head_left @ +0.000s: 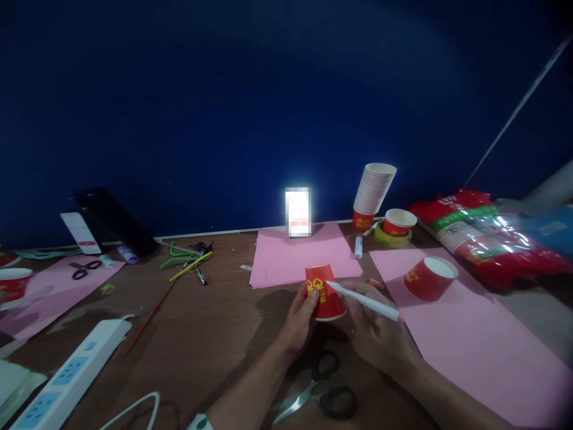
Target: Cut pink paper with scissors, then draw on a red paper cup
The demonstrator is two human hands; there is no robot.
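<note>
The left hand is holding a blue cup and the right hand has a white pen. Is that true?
Almost! The cup is red, not blue, as the head view shows. The left hand does hold it, and the right hand has a white pen.

The far side of the left grip [301, 321] is hidden behind the red cup [330, 303]. The bright screen [298, 209] is blurred into blocks; the lettering on the tilted phone [80, 233] is too small to be read. The power strip [101, 329] and white cable [156, 401] are cut off by the bottom edge, the far-left cup [15, 289] by the left edge.
</note>
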